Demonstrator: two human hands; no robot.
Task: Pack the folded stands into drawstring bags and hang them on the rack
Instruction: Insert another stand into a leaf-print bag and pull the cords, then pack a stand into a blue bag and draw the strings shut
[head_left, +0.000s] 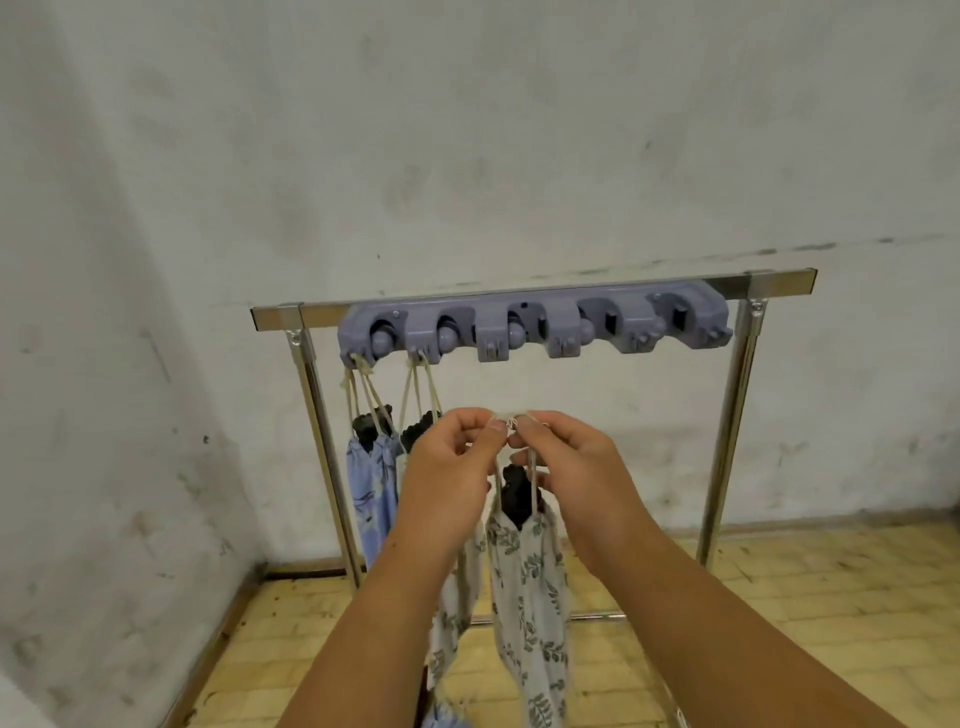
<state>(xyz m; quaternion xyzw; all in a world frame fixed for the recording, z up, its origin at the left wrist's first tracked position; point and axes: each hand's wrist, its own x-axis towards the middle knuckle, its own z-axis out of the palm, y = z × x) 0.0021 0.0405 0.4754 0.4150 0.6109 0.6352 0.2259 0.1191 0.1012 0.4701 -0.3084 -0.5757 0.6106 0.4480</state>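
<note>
The hanging step is in hand. The left hand (447, 460) and right hand (563, 460) meet in mid-air, and their fingers (496, 430) pinch the knotted beige drawstring cord (511, 415) of a white cloth bag printed with green leaves (530, 582). The bag dangles straight below the fingers, with the black folded stand (517, 493) poking out of its gathered mouth. Up and to the left of the fingers, a blue floral bag (371, 493) and a second leaf-print bag (460, 587), partly hidden behind the left hand, hang by their cords from the first two hooks of the grey-purple plastic hook strip (535, 325) on the steel rack (730, 415). The third hook (492, 349), just above the fingers, looks free. Next, I judge, the cord loop must be spread open, raised and slipped over that hook before either hand lets go.
</note>
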